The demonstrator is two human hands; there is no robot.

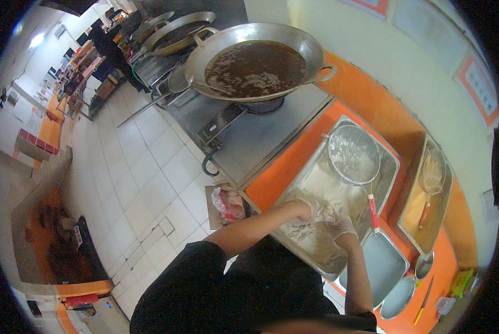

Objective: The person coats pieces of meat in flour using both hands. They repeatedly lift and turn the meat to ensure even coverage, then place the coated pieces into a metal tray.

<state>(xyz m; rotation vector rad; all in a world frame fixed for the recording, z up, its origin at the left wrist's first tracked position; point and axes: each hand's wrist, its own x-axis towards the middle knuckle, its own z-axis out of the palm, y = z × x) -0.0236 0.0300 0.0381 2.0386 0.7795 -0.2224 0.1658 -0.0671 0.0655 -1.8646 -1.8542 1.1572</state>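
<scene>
Both my hands wear clear plastic gloves dusted with flour. They are close together, low over a large metal tray (393, 167) of white flour (316, 183). My left hand (312, 211) reaches in from the left, and my right hand (344, 228) comes from the near right. Between them lie flour-coated lumps (328, 216), which the fingers touch. Flour and glove blend together, so the fingers' closure is unclear. Across the tray's far part rests a round mesh strainer (353, 154), powdered white inside, its red handle (373, 213) pointing toward me.
Ahead, a large wok (316, 46) of dark bubbling oil (253, 69) sits on a gas burner (264, 106). A long-handled skimmer (178, 79) leans at its left. To the right are a second tray (408, 208) with a strainer, a grey basin (374, 263) and a knife (424, 298). A person (109, 44) stands far left.
</scene>
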